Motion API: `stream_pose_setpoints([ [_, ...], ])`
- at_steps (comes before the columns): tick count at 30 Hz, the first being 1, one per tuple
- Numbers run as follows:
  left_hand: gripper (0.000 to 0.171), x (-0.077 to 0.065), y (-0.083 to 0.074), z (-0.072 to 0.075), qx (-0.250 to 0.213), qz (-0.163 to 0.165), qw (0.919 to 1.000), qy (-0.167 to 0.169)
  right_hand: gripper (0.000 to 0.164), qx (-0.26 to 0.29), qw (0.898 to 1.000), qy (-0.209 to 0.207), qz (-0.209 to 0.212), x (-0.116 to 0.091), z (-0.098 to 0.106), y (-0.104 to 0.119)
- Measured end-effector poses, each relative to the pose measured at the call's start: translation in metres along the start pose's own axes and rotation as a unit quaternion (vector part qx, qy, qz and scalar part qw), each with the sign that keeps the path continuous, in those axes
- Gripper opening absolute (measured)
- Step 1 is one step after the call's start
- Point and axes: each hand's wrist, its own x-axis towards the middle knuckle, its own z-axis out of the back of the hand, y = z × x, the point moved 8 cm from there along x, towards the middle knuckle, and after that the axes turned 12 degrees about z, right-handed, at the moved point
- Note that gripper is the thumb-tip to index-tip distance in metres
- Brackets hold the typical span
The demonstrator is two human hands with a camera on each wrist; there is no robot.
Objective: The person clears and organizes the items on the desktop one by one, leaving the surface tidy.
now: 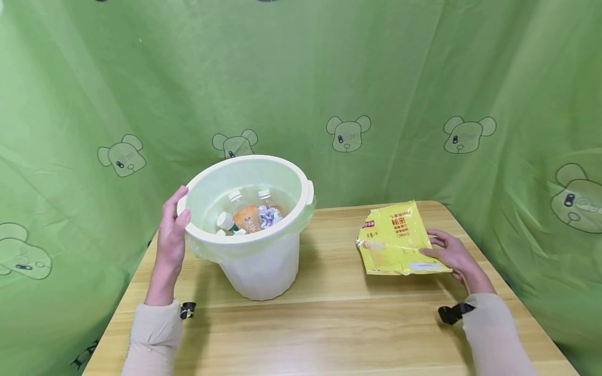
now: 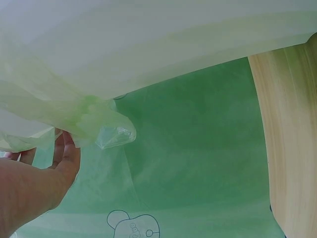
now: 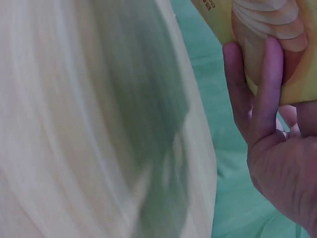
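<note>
A white trash bin (image 1: 263,269) with a thin pale green liner (image 2: 89,116) over its rim leans on the table, its mouth tipped towards me. My left hand (image 1: 172,237) grips the rim at its left side, thumb over the top edge and fingers along the outside. Inside the bin lie plastic bottles with white caps, an orange packet (image 1: 247,218) and crumpled paper (image 1: 269,215). On the right, my right hand (image 1: 452,255) pinches the lower right corner of a yellow snack bag (image 1: 395,237), thumb in front and fingers behind. The bag is held above the table, its printed face towards me.
The wooden table (image 1: 320,334) reaches back to a green cloth curtain (image 1: 291,78) printed with bear heads, which also hangs on both sides. Black wrist straps (image 1: 455,313) sit at both sleeve cuffs.
</note>
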Motion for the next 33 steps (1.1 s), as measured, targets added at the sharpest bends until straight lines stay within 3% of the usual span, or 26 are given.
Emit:
stream_pose_setpoints([
  [13, 0.057, 0.0, 0.0, 0.0, 0.002, -0.005, 1.0, -0.003, 0.069, 0.07, 0.996, -0.041, 0.032, 0.006, 0.0, 0.046],
  [25, 0.058, 0.0, -0.001, 0.001, -0.001, -0.017, 0.9998, -0.005, 0.054, 0.03, 0.994, -0.064, 0.089, 0.01, 0.005, 0.094],
  [33, 0.058, 0.0, -0.002, 0.0, 0.001, -0.02, 0.9998, -0.002, 0.066, 0.006, 0.993, -0.073, 0.093, 0.008, 0.006, 0.119],
])
